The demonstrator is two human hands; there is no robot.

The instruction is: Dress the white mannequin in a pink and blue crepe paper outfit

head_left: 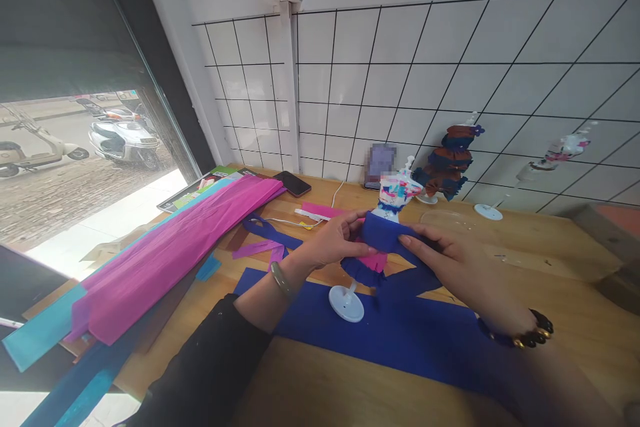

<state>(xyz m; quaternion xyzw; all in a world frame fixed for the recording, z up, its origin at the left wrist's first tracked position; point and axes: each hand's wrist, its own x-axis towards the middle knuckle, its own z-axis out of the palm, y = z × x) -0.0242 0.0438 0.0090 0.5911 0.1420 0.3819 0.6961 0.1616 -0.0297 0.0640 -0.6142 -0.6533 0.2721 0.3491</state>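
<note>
A small mannequin [397,190] with a white, pink and blue painted bodice leans above the table, its round white base [346,303] showing below. Across its waist lies a dark blue crepe paper strip [383,232]. My left hand [333,238] pinches the strip's left end, fingers behind and thumb below. Gripping the same strip on the right is my right hand [450,257], thumb in front; the strip's tail hangs beneath it. Lower on the mannequin are a pink ruffle [376,261] and a blue ruffle [359,271]. The mannequin's middle is hidden behind the strip.
A wide blue paper sheet [320,327] lies under the mannequin. Pink and blue paper [175,253] is stacked at left near a phone [294,183]. Another phone [380,163] leans on the tiled wall beside a mannequin in a brown-and-blue ruffled dress [447,163].
</note>
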